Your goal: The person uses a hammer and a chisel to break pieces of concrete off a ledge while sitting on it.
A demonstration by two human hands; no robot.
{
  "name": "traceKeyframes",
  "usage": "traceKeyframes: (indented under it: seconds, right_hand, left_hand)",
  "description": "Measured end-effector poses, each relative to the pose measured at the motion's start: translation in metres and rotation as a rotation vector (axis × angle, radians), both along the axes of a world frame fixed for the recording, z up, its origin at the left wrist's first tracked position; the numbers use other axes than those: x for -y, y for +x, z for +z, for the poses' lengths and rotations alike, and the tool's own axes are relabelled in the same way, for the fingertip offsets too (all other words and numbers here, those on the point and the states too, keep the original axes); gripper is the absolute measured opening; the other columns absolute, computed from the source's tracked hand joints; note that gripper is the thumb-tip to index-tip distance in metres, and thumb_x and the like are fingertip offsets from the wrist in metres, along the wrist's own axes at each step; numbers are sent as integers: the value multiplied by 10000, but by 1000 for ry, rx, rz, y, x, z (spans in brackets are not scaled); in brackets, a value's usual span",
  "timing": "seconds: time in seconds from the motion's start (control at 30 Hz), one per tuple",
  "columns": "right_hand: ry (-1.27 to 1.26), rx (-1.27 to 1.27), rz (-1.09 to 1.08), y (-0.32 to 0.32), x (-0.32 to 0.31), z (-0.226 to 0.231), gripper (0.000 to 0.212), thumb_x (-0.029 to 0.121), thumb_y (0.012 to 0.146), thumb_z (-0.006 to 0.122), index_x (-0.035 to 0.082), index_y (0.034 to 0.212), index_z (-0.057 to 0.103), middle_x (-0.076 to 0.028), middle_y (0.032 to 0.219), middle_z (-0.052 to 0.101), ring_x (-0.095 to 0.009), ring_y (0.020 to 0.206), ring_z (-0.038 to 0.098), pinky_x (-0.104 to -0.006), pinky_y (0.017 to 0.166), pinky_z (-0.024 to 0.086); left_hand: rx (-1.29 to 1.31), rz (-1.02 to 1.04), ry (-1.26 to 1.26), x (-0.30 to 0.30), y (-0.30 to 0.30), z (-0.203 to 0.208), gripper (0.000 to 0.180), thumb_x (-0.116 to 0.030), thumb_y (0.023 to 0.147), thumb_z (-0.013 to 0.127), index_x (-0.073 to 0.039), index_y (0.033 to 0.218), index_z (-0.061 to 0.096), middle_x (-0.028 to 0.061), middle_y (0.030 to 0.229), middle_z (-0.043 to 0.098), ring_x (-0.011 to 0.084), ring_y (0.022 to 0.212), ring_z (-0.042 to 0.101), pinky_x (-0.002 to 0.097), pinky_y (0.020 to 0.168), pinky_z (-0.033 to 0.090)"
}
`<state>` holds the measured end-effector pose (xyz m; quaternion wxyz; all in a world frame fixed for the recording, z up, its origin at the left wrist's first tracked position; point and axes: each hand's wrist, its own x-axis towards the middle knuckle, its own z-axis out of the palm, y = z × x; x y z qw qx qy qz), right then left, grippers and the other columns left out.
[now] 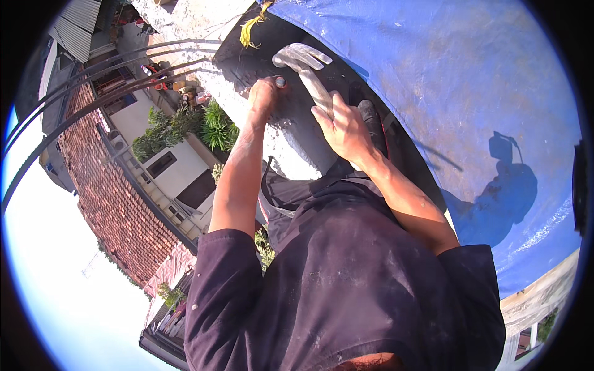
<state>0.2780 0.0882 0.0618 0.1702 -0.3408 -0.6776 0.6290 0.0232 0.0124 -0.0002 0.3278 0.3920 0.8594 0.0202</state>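
Note:
My right hand (351, 133) is wrapped round the pale, dusty handle of a claw hammer (314, 81). The hammer is raised, its head pointing away from me and its claw to the right. Left of it, my left hand (263, 98) is closed round a rod with a round grey metal end (280, 81). Only that end shows beyond the fist; the rest is hidden. The hammer head is apart from the rod. Below my left hand lies a rough whitish concrete ledge (297, 151), partly in dark shadow.
A large blue tarpaulin (458, 68) spreads along my right, with my shadow on it. Several dark rods (105, 77) arch out to the left over a drop. Down there are tiled roofs (117, 204), house walls and green plants (216, 127). A dark shoe (371, 117) is beside my right hand.

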Motion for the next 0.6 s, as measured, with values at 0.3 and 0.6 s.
traceKeyframes:
  seconds: [0.3, 0.6]
  right_hand:
    - [11, 138, 186, 1, -17, -23, 321, 268, 993, 615, -44, 1055, 573, -313, 773, 653, -468, 742, 690, -516, 593, 558]
    - [-1, 9, -178, 1, -6, -11, 321, 283, 980, 639, -27, 1006, 561, -282, 698, 626, -463, 715, 677, -522, 551, 514]
  left_hand:
    - [-221, -142, -96, -3, -1, -40, 383, -447, 875, 719, -82, 969, 779, 202, 905, 747, 344, 877, 744, 465, 775, 575]
    - [-270, -207, -83, -33, 23, -30, 360, -454, 868, 734, -106, 946, 779, 184, 886, 747, 361, 844, 739, 462, 758, 578]
